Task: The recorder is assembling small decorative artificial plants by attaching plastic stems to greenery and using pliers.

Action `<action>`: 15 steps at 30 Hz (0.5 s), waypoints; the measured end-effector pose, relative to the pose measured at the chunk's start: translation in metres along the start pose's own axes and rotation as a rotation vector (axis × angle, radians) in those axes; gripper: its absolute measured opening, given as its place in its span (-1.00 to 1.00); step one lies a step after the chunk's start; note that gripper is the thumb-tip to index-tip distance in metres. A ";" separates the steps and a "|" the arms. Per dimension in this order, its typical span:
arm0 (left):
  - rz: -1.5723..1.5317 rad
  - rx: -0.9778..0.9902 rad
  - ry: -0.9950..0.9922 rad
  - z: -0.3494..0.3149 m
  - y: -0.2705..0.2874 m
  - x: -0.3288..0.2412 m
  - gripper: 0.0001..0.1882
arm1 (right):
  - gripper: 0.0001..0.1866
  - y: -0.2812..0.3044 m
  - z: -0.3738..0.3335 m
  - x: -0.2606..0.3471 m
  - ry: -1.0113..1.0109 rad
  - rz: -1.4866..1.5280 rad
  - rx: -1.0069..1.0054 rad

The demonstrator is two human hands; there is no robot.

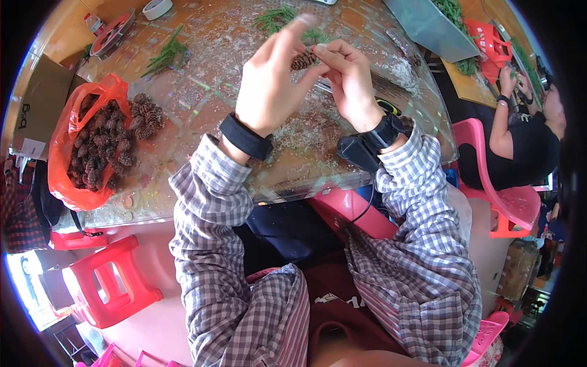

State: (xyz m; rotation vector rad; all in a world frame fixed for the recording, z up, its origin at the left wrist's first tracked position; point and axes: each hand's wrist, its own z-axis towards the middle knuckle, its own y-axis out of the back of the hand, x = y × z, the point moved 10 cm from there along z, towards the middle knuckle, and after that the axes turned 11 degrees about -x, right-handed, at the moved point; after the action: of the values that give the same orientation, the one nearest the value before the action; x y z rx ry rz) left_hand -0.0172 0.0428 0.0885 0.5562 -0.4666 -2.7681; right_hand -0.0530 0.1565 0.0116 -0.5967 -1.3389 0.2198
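Above the far middle of the table, a small brown pine cone [302, 60] is between my hands. My right hand [350, 79] pinches it at its right end with thumb and fingers, where a bit of red shows. Close against its left side, my left hand [266, 85] has its fingers stretched up and apart, its thumb reaching toward the right fingertips. Whether the left thumb touches the cone I cannot tell. Behind the hands lies a green sprig [275, 20]; another sprig [166, 54] rests farther left.
At left, a red plastic bag [59, 162] full of pine cones stands beside loose cones [145, 115]. White flakes [400, 73] litter the glossy table. A clear bin [422, 30] with greenery is at far right, near a co-worker's hands [509, 81]. Pink stools [113, 278] stand below.
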 end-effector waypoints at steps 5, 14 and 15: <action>-0.651 0.045 0.807 -0.027 -0.020 0.065 -0.50 | -0.92 -0.013 -0.006 0.006 0.051 -0.107 0.062; -0.708 0.075 0.770 -0.027 -0.020 0.061 -0.49 | -0.86 -0.012 -0.011 0.010 0.071 -0.129 -0.012; -0.481 0.042 0.596 -0.018 -0.011 0.052 -0.49 | -0.87 -0.009 -0.011 0.009 0.066 -0.111 -0.029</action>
State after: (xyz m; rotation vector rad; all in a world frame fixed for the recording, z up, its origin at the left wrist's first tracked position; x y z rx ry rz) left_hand -0.0580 0.0312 0.0525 1.6180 -0.2716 -2.8012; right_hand -0.0421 0.1501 0.0232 -0.5480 -1.3085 0.0896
